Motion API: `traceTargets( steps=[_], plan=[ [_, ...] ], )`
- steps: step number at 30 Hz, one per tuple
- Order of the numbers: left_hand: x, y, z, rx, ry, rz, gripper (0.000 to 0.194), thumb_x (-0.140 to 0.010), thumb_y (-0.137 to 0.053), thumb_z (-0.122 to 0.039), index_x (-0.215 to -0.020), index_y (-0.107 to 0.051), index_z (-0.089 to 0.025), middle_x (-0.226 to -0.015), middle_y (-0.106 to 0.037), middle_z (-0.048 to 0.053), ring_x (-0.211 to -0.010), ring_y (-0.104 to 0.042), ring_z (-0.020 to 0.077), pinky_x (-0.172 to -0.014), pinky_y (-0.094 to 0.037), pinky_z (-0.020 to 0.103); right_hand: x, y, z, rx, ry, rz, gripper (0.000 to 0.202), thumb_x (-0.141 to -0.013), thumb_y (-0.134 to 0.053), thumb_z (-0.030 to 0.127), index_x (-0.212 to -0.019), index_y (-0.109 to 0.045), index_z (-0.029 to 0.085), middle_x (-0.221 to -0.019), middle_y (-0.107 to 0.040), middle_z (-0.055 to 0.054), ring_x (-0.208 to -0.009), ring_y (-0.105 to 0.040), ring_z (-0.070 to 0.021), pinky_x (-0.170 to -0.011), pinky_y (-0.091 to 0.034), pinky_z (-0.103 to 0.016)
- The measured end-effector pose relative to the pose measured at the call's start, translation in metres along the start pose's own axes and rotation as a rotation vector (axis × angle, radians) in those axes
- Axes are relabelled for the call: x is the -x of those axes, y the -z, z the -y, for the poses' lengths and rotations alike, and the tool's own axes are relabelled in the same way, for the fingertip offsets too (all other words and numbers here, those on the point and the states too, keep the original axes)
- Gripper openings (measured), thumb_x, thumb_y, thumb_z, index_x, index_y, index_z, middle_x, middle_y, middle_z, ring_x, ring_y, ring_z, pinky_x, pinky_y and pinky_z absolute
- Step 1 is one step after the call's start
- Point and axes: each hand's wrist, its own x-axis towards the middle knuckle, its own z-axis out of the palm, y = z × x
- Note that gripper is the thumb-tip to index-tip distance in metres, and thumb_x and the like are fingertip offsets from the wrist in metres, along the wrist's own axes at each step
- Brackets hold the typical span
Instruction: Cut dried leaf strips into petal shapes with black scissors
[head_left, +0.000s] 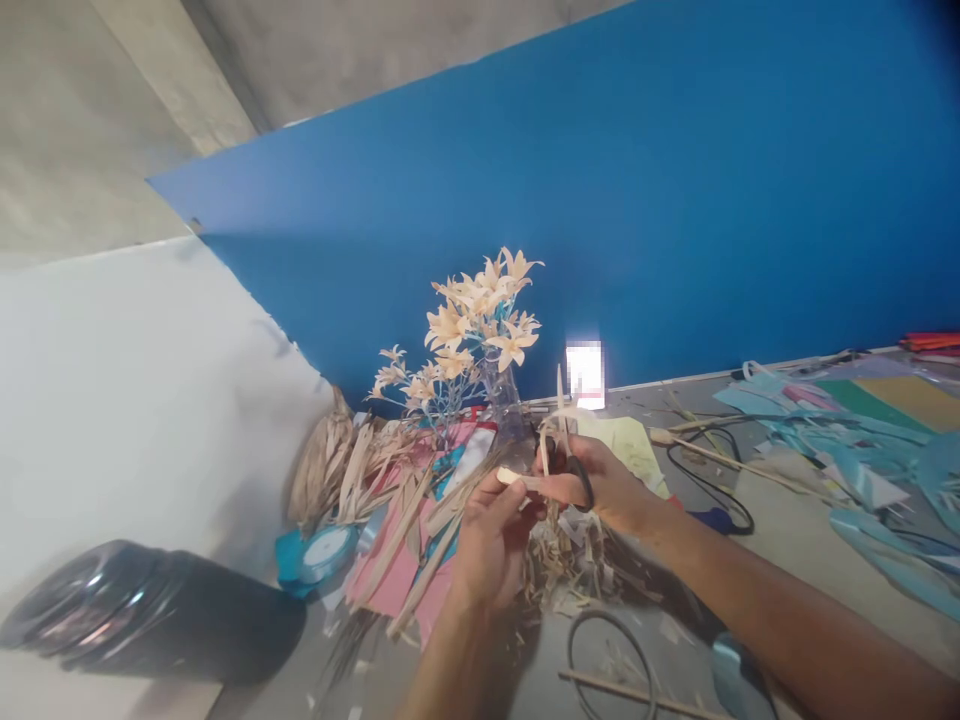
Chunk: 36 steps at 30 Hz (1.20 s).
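Note:
My left hand (491, 545) is closed, pinching a small pale piece of dried husk (511, 477) between thumb and fingers. My right hand (604, 482) is wrapped round the black handles of a pair of scissors (561, 410), whose blades point upward. Its fingertips meet the left hand's at the pale piece. A thin curled strip hangs beside the blades. Behind the hands, a clear vase (504, 395) holds cream flowers (480, 300) on blue stems. Smaller flowers (424, 385) stand to its left. Below the hands lies a heap of husk scraps (566, 560).
Dried husks (322, 465) and pink paper (375, 575) lie left, near a blue ribbon roll (326, 553). A black plastic-wrapped roll (165, 610) leans toward the wall. Pale blue ribbons (847, 450), a stick (739, 460) and a wire ring (611, 655) lie right and in front. A bright phone-like screen (585, 375) stands behind.

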Motion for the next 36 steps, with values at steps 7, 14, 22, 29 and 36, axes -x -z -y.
traceTargets(
  steps=[7, 14, 22, 29, 36],
  plan=[
    [-0.004, 0.013, -0.020, 0.184, -0.056, -0.122, 0.021, -0.068, -0.082, -0.025, -0.073, -0.064, -0.015, -0.071, -0.063, 0.000, -0.067, -0.059, 0.0114, -0.059, -0.044, 0.024, -0.005, 0.025, -0.008, 0.307, -0.043, 0.332, 0.042, -0.075, -0.071, 0.052, -0.095, -0.062, 0.016, -0.085, -0.061, -0.003, -0.070, -0.054, -0.0162, -0.061, -0.043, -0.025],
    [-0.002, 0.011, -0.013, 0.044, -0.139, -0.168, 0.021, -0.070, -0.081, -0.026, -0.077, -0.065, -0.016, -0.076, -0.067, 0.001, -0.068, -0.060, 0.0113, -0.064, -0.048, 0.024, -0.003, 0.020, -0.017, 0.525, -0.005, 0.336, 0.025, -0.071, -0.076, 0.036, -0.080, -0.064, 0.017, -0.072, -0.060, 0.001, -0.062, -0.050, -0.0142, -0.055, -0.038, -0.023],
    [-0.003, -0.004, -0.017, -0.064, -0.165, -0.140, 0.020, -0.067, -0.082, -0.027, -0.071, -0.066, -0.015, -0.071, -0.071, 0.003, -0.066, -0.065, 0.0137, -0.070, -0.051, 0.027, -0.007, 0.022, -0.024, 0.399, -0.097, 0.318, 0.036, -0.073, -0.076, 0.047, -0.068, -0.058, 0.015, -0.061, -0.052, 0.005, -0.057, -0.043, -0.0106, -0.052, -0.031, -0.021],
    [-0.010, -0.007, -0.024, -0.074, -0.165, -0.104, 0.020, -0.065, -0.083, -0.028, -0.068, -0.068, -0.014, -0.069, -0.069, 0.002, -0.067, -0.065, 0.0141, -0.071, -0.053, 0.028, -0.007, 0.028, -0.030, 0.208, -0.155, 0.422, 0.047, -0.074, -0.071, 0.061, -0.069, -0.063, 0.014, -0.061, -0.061, 0.000, -0.053, -0.051, -0.0118, -0.051, -0.036, -0.021],
    [-0.011, -0.005, -0.027, -0.167, -0.096, -0.120, 0.022, -0.064, -0.083, -0.030, -0.066, -0.070, -0.013, -0.065, -0.068, 0.004, -0.063, -0.064, 0.0151, -0.071, -0.054, 0.030, -0.007, 0.043, -0.030, 0.317, -0.211, 0.430, 0.045, -0.074, -0.073, 0.056, -0.065, -0.067, 0.013, -0.049, -0.057, 0.002, -0.043, -0.046, -0.0098, -0.043, -0.031, -0.020]
  ],
)
